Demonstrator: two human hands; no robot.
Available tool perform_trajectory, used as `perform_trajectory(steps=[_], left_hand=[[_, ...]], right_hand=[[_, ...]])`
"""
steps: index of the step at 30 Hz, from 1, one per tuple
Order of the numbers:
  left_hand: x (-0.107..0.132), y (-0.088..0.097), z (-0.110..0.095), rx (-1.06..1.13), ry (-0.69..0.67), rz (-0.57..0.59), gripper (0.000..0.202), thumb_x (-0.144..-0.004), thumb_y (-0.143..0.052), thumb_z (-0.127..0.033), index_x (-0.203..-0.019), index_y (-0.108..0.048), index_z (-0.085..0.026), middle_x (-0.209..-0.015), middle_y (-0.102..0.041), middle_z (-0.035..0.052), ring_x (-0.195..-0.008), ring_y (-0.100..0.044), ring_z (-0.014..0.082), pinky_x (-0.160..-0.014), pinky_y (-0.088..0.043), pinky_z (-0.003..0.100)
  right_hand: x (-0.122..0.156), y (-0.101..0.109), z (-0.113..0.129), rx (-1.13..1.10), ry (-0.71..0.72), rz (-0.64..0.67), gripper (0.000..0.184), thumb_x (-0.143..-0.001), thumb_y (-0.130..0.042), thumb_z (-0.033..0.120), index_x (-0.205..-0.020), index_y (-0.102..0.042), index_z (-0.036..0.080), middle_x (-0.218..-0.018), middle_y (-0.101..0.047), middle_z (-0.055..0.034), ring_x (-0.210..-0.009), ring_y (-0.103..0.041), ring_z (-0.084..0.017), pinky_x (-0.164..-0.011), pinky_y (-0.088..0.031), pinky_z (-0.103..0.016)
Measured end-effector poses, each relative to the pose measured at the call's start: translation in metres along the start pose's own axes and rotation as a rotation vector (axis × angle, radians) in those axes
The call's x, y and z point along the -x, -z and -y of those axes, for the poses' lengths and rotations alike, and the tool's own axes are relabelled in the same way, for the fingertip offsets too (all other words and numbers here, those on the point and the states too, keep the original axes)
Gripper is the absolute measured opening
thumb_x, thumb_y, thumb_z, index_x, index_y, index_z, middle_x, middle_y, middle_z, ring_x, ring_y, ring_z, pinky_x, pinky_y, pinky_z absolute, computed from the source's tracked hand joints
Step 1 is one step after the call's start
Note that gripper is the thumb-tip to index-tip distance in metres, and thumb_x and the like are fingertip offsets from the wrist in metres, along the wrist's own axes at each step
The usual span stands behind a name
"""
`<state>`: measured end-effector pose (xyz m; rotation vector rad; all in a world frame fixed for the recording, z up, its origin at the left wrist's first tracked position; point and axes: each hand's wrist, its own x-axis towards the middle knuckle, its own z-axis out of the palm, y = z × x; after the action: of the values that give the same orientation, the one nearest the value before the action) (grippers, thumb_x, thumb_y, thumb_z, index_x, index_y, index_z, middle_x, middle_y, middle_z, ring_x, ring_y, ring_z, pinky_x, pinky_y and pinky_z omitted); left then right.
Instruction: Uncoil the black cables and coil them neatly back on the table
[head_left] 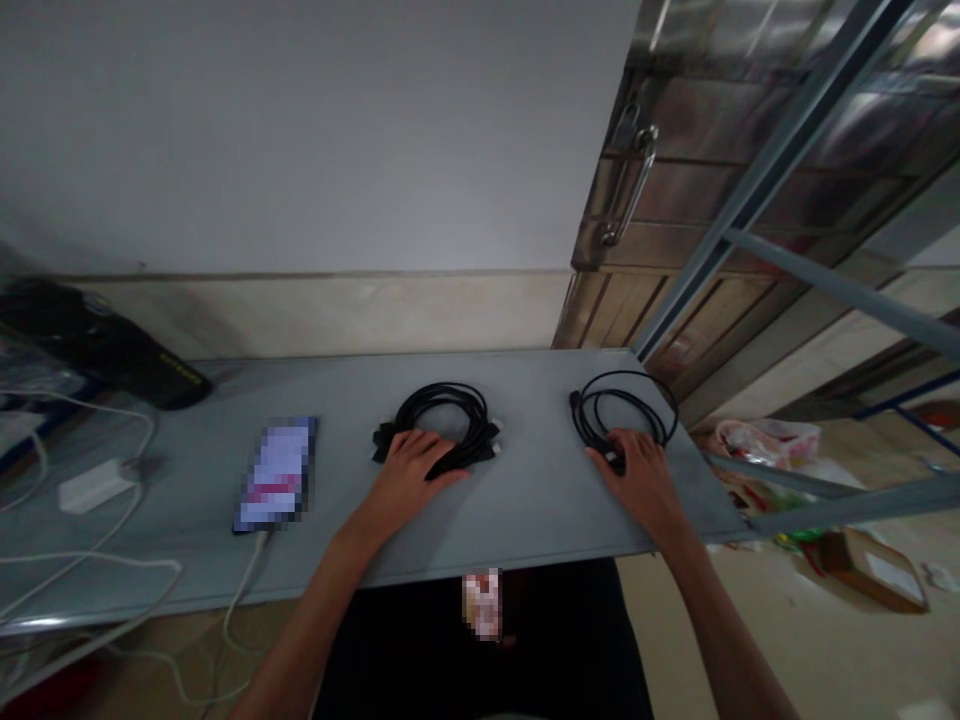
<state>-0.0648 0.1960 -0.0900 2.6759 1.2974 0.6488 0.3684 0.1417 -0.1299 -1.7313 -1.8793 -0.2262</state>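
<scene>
A thick bundle of coiled black cables [480, 420] lies on the grey tabletop, with several connector ends sticking out at its left and right sides. My left hand [416, 468] is closed on the near left part of this bundle, its thumb along the near edge. Further right is a thinner coiled black cable [634, 395] with looser loops. My right hand [637, 475] grips its near side, thumb and fingers closing around a black connector end [615, 460]. Both coils rest on the table; the fingertips are partly hidden.
A phone [276, 475] with a white cord plugged in lies left on the table [525, 510]. Beyond it are a white adapter [96, 487], tangled white cords and a black cylindrical item [112, 345]. Metal frame bars [772, 150] rise at right; a cardboard box [874, 570] is on the floor.
</scene>
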Motion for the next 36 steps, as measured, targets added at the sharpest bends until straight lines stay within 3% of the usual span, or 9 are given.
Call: perform_trajectory(steps=[4, 8, 12, 16, 19, 26, 30, 33, 36], left_hand=[[-0.013, -0.002, -0.012, -0.053, 0.054, -0.074, 0.045, -0.114, -0.066, -0.048, -0.151, -0.073, -0.025, -0.145, -0.070, 0.0171, -0.136, -0.060, 0.0400, -0.119, -0.048, 0.062], [0.001, 0.003, -0.046, 0.019, 0.076, -0.200, 0.055, -0.115, -0.065, -0.040, -0.168, -0.056, -0.029, -0.168, -0.055, 0.0173, -0.152, -0.051, 0.0399, -0.128, -0.044, 0.065], [0.038, 0.011, -0.067, 0.167, 0.091, -0.275, 0.047, -0.114, -0.067, -0.030, -0.160, -0.060, -0.031, -0.153, -0.066, 0.0121, -0.142, -0.062, 0.0319, -0.122, -0.054, 0.053], [0.064, 0.011, -0.067, 0.258, 0.203, -0.304, 0.032, -0.114, -0.066, -0.027, -0.146, -0.068, -0.029, -0.134, -0.074, 0.0086, -0.125, -0.073, 0.0268, -0.111, -0.062, 0.044], [0.066, 0.007, -0.065, 0.302, 0.239, -0.323, 0.024, -0.115, -0.066, -0.024, -0.138, -0.070, -0.028, -0.130, -0.075, 0.0078, -0.120, -0.076, 0.0242, -0.109, -0.063, 0.041], [0.062, 0.001, -0.066, 0.274, 0.208, -0.306, 0.024, -0.114, -0.068, -0.029, -0.138, -0.071, -0.029, -0.126, -0.078, 0.0081, -0.117, -0.076, 0.0265, -0.107, -0.063, 0.045], [0.064, 0.003, -0.066, 0.293, 0.227, -0.293, 0.025, -0.115, -0.066, -0.034, -0.138, -0.072, -0.028, -0.123, -0.079, 0.0089, -0.116, -0.077, 0.0273, -0.107, -0.064, 0.047], [0.065, 0.005, -0.067, 0.316, 0.239, -0.290, 0.024, -0.114, -0.066, -0.036, -0.136, -0.074, -0.026, -0.122, -0.080, 0.0092, -0.115, -0.077, 0.0279, -0.107, -0.063, 0.047], [0.066, 0.010, -0.071, 0.378, 0.235, -0.278, 0.024, -0.113, -0.067, -0.036, -0.134, -0.077, -0.026, -0.119, -0.082, 0.0095, -0.114, -0.078, 0.0285, -0.108, -0.062, 0.049]], right_hand=[[-0.002, 0.003, 0.000, 0.000, -0.036, -0.047, 0.062, -0.110, -0.055, 0.077, -0.127, -0.068, 0.019, -0.120, -0.072, -0.0182, -0.111, -0.065, -0.037, -0.103, -0.053, -0.053], [0.000, 0.004, 0.000, 0.056, -0.078, -0.027, 0.056, -0.111, -0.054, 0.075, -0.115, -0.069, 0.021, -0.124, -0.072, -0.0178, -0.117, -0.065, -0.038, -0.105, -0.051, -0.055], [0.001, 0.003, 0.001, 0.053, -0.105, -0.006, 0.060, -0.112, -0.049, 0.079, -0.115, -0.067, 0.021, -0.120, -0.075, -0.0169, -0.113, -0.068, -0.037, -0.102, -0.050, -0.053], [0.001, 0.003, 0.000, 0.041, -0.075, -0.001, 0.065, -0.113, -0.042, 0.080, -0.121, -0.066, 0.020, -0.115, -0.079, -0.0154, -0.110, -0.073, -0.036, -0.102, -0.049, -0.051], [0.001, 0.003, -0.002, 0.070, -0.019, 0.046, 0.064, -0.116, -0.037, 0.076, -0.116, -0.069, 0.020, -0.108, -0.080, -0.0142, -0.106, -0.075, -0.036, -0.097, -0.050, -0.049], [0.003, 0.005, -0.001, 0.129, 0.006, 0.068, 0.066, -0.118, -0.030, 0.072, -0.109, -0.070, 0.020, -0.106, -0.079, -0.0181, -0.105, -0.076, -0.037, -0.093, -0.056, -0.049], [0.006, 0.010, 0.003, 0.067, -0.092, 0.069, 0.070, -0.117, -0.029, 0.076, -0.113, -0.069, 0.019, -0.087, -0.079, -0.0153, -0.077, -0.077, -0.033, -0.072, -0.054, -0.041], [0.010, 0.020, 0.020, -0.038, -0.183, 0.054, 0.074, -0.114, -0.030, 0.082, -0.112, -0.070, 0.020, -0.076, -0.076, -0.0121, -0.063, -0.074, -0.031, -0.060, -0.047, -0.038], [0.017, 0.036, 0.054, -0.264, -0.299, 0.013, 0.069, -0.110, -0.041, 0.086, -0.108, -0.070, 0.023, -0.076, -0.076, -0.0102, -0.062, -0.074, -0.029, -0.058, -0.050, -0.036]])
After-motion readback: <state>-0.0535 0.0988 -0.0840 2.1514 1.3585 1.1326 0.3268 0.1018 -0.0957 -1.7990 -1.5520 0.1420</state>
